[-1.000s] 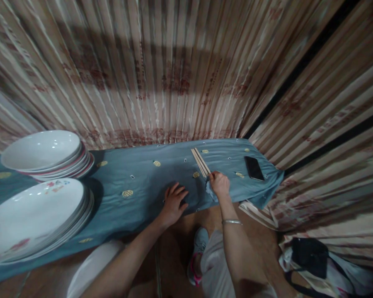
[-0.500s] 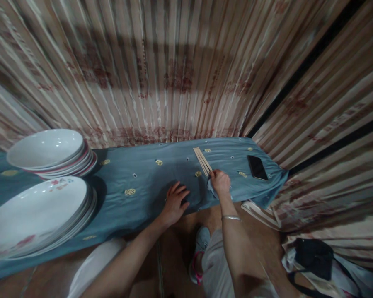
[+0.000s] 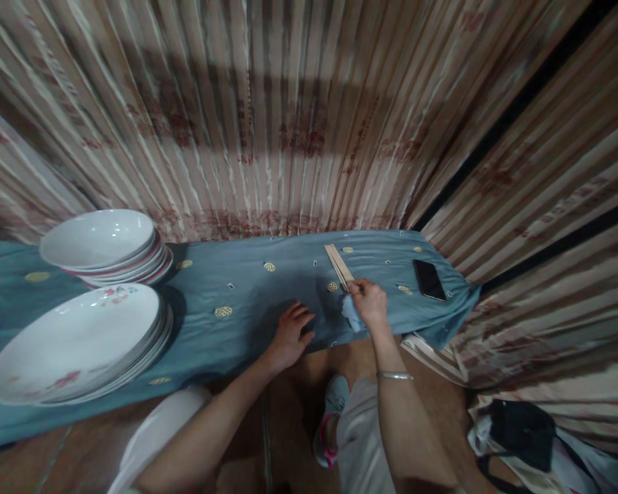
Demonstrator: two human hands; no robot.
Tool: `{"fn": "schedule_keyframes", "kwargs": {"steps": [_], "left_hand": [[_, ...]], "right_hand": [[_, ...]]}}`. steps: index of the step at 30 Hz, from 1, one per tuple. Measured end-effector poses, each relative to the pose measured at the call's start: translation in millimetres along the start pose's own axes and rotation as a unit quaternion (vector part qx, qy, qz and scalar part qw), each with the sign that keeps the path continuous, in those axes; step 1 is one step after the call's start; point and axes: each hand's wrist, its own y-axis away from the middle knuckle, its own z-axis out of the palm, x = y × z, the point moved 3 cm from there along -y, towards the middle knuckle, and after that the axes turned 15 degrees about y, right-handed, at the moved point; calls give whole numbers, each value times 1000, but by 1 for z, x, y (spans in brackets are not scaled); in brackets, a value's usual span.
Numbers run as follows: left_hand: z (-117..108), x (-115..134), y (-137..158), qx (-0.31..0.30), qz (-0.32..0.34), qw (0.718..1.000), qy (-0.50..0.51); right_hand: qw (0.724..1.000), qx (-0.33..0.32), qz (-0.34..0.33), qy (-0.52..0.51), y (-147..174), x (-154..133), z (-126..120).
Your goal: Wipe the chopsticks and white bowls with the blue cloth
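Pointing toward the far edge of the table [image 3: 247,295], a slim bundle of chopsticks [image 3: 336,263] is held by the right hand [image 3: 369,302], its near ends pinched in closed fingers, over the right half! Just below that hand, toward the near edge, a pale blue cloth [image 3: 351,315] is seen; whether it too is gripped cannot be told. Over to the left hand [image 3: 291,334]: it is placed palm down by the near edge, its fingers loosely parted, left of the chopsticks. Whether the tabletop is pressed by it cannot be made out. Toward the right end, a dark phone [image 3: 429,280] is laid flat, well apart from the cloth. And at the left, two piles are set: bowls [image 3: 103,240] nearer the far edge, and broad flower-printed plates [image 3: 82,346] stacked along the near edge. Beyond the far edge, a patterned curtain [image 3: 288,137] is hung.
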Motion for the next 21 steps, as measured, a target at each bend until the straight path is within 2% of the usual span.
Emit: {"fn": "schedule_keyframes", "kwargs": {"steps": [3, 5, 8, 10, 12, 15, 18, 21], "left_hand": [[-3, 3, 9, 12, -20, 998, 50], [-6, 2, 14, 35, -40, 994, 96], [-12, -3, 19, 89, -78, 977, 177], [-18, -7, 19, 129, -106, 957, 236], [-24, -11, 20, 169, -136, 931, 294], [-33, -13, 26, 211, -169, 879, 392], [-41, -10, 36, 226, -183, 830, 477], [-48, -4, 45, 234, -190, 804, 513]], "right_hand": [[991, -4, -31, -126, 10, -16, 9], [970, -14, -46, -237, 18, -32, 20], [902, -59, -59, -423, 28, -58, 34], [857, -101, -61, -501, 35, -75, 40], [826, -127, -58, -546, 41, -87, 41], [795, -143, -53, -587, 48, -98, 38], [766, -162, -55, -620, 56, -107, 36], [742, -188, -56, -641, 63, -116, 35]]}}
